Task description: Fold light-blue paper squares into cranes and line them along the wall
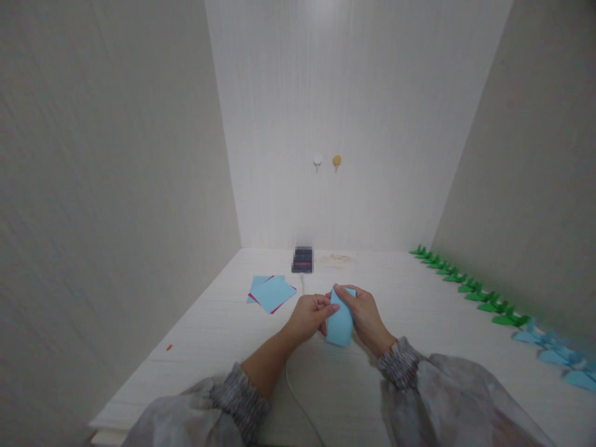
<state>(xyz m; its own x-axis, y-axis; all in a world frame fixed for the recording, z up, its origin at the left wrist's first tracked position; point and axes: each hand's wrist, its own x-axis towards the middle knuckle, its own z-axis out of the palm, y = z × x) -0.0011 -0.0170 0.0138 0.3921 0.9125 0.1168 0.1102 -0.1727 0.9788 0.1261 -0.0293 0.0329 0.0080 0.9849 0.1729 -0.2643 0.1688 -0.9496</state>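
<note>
A folded piece of light blue paper (341, 323) is held up between both hands above the white table. My left hand (310, 316) pinches its left edge with thumb and fingers. On the other side, my right hand (365, 309) grips the upper right edge, its thumb near the top. Left of the hands lies a small stack of blue paper sheets (274, 293), with red edges showing beneath the top sheet.
A row of green folded-paper figures (472, 290) runs along the right wall, followed by several blue folded-paper figures (556, 355). A blurred dark device (302, 259) with a white cable (300, 402) stands at the back. An orange bit (169, 347) lies left.
</note>
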